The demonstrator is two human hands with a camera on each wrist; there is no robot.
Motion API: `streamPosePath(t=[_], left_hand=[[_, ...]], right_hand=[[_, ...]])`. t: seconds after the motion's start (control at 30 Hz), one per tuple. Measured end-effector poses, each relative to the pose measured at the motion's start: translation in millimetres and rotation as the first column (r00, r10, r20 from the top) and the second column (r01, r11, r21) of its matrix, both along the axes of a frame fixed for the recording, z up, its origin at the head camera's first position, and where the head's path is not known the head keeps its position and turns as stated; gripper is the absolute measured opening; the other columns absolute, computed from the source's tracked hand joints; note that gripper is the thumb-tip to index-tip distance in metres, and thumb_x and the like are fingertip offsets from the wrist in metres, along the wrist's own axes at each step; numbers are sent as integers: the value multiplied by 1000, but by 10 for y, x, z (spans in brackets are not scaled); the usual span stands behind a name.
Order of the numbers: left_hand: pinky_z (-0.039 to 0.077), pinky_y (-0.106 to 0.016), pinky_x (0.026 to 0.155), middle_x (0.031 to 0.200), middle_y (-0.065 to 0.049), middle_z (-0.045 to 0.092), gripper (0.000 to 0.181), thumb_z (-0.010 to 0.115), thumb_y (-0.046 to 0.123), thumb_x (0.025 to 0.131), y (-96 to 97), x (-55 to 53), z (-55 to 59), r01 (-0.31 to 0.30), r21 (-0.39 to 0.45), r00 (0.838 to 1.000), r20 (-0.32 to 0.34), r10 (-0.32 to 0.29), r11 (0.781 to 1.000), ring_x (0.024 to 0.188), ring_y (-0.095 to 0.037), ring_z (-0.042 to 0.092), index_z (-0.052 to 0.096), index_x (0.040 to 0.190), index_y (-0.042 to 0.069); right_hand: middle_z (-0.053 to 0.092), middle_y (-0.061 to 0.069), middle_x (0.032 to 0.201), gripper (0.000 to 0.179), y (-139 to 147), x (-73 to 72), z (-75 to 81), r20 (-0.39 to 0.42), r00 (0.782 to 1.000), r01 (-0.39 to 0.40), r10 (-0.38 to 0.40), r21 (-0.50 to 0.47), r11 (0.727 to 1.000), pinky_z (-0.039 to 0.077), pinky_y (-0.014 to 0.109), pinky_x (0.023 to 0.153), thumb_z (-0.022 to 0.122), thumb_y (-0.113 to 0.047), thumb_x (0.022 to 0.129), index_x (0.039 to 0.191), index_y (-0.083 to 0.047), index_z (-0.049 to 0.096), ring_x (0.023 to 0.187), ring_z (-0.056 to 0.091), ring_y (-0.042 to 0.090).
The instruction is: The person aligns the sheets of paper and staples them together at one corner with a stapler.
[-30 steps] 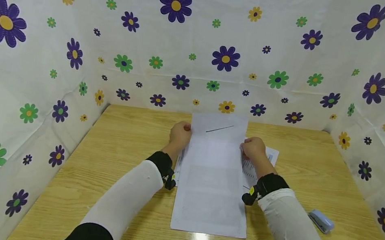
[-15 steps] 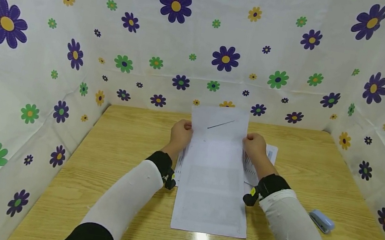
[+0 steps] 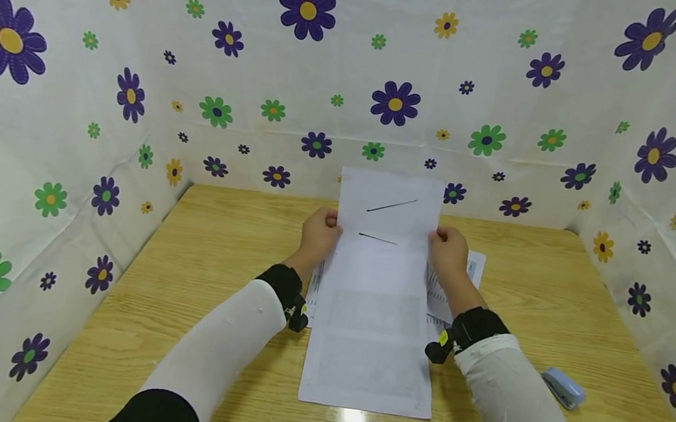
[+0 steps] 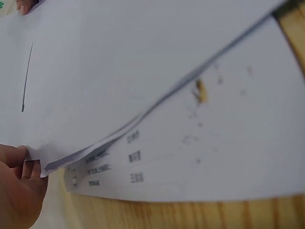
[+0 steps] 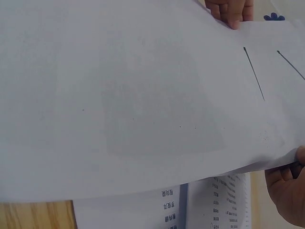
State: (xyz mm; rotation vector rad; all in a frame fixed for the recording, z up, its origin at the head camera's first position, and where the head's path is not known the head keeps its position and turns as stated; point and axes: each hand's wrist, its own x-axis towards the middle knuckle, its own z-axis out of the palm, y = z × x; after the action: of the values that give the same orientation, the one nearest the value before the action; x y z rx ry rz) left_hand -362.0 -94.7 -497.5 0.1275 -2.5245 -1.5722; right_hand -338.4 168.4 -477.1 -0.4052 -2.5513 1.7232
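A long white sheet of paper (image 3: 376, 317) lies in the middle of the table, its far part raised and bent upward. Two thin dark strokes, an upper slanted line (image 3: 392, 206) and a lower, flatter line (image 3: 378, 239), mark the raised part. My left hand (image 3: 317, 237) pinches its left edge between thumb and fingers, while my right hand (image 3: 450, 255) pinches the right edge at about the same height. Beneath it, printed sheets (image 3: 474, 270) stick out at both sides; most of them is covered. In the right wrist view, rows of text show on a printed page (image 5: 217, 200).
A light blue stapler (image 3: 564, 388) lies on the wooden table (image 3: 230, 239) to the right, beside my right forearm. White cloth (image 3: 233, 81) with a flower pattern hangs behind the table and along both sides.
The far edge of the white paper has risen higher against the cloth. The lower dark line has come into view. Both hands have moved slightly up with the paper.
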Motion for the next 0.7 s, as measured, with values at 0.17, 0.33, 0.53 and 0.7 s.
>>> streamPosePath(t=[0.17, 0.33, 0.53, 0.7], left_hand=[[53, -38, 89, 107, -13, 65, 22, 63, 1, 97, 10, 0, 75, -8, 18, 995, -98, 9, 1000, 98, -25, 58, 64, 120, 1], [54, -38, 90, 108, -13, 66, 19, 62, 1, 98, 18, -3, 158, -7, 26, 985, -169, 12, 1000, 99, -25, 60, 65, 118, 2], [54, -38, 90, 107, -14, 64, 15, 61, 5, 101, -3, 0, 301, 18, 47, 970, -242, -6, 999, 99, -25, 59, 63, 115, 1], [54, -37, 88, 107, -15, 65, 14, 60, 4, 102, -57, -35, 407, 28, 90, 956, -294, 0, 996, 98, -26, 61, 64, 114, -1]], right_hand=[[56, 18, 137, 39, -19, 13, 40, -74, 997, 17, -18, -17, 1000, 46, 46, 109, 51, -20, 108, 141, 0, 54, 122, 53, 31], [57, 16, 139, 39, -14, 31, 118, -91, 996, 19, -20, -14, 1000, 45, 44, 111, 50, -24, 109, 142, -3, 53, 125, 53, 29], [57, 16, 136, 36, -4, 26, 298, -169, 986, -1, -4, -28, 1000, 48, 42, 108, 51, -22, 109, 139, -3, 54, 120, 53, 29], [58, 16, 131, 33, -50, 28, 466, -213, 977, -13, 6, -30, 999, 51, 39, 103, 50, -23, 109, 136, -3, 55, 115, 54, 26]])
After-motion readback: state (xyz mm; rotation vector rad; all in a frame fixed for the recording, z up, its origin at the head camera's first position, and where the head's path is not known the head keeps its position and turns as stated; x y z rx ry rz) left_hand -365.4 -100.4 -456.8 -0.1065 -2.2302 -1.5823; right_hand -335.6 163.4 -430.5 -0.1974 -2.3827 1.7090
